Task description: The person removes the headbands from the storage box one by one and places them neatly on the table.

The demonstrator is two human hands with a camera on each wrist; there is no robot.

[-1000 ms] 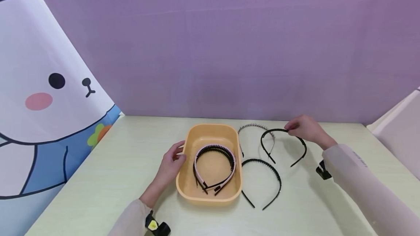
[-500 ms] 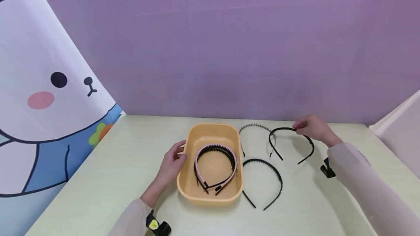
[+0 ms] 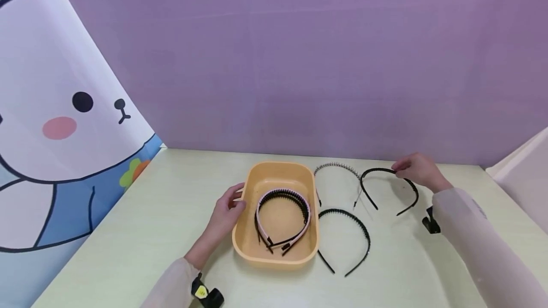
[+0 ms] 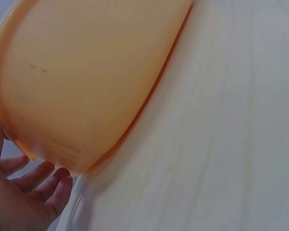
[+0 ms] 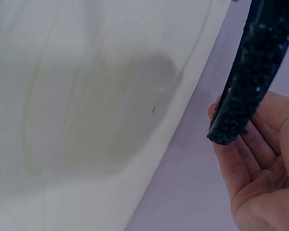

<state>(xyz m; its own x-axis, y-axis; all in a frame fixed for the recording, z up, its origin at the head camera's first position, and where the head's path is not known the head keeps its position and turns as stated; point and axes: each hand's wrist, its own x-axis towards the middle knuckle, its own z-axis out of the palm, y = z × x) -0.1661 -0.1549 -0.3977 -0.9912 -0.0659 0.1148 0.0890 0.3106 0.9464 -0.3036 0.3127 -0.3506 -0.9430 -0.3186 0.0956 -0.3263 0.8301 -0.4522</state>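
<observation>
- Nearest, to the left of the orange tub (image 3: 274, 264) and closer to the wearer, a black wrist camera (image 3: 210, 295) bears a yellow label (image 3: 200, 292); any lettering on it is too small to read.
- The left hand (image 3: 224, 210) is at the tub's left side, fingers relaxed and resting against it. The left wrist view shows the fingertips on the smooth outer wall, and a few small dark marks on that wall, both out of sight from the head.
- Inside the tub, a pink headband (image 3: 309, 216) lies over black toothed headbands (image 3: 281, 195), whose exact number cannot be told.
- Just right of the tub, a loose black headband (image 3: 338, 211) lies on the table (image 3: 411, 270), its left part hidden by the tub's rim.
- Beyond that one, right of the tub's far half, lies a thin greyish toothed headband (image 3: 336, 165).
- Farther right of the tub, the right hand (image 3: 419, 170) pinches the held headband (image 3: 378, 169) near its crown. From the head it is a plain dark line; the right wrist view shows a rough, glittering black surface.
- On the right sleeve (image 3: 475, 246), small print is illegible.
- Behind the tub stands a purple backdrop (image 3: 299, 61); left of the tub, a cartoon panel (image 3: 51, 84).
</observation>
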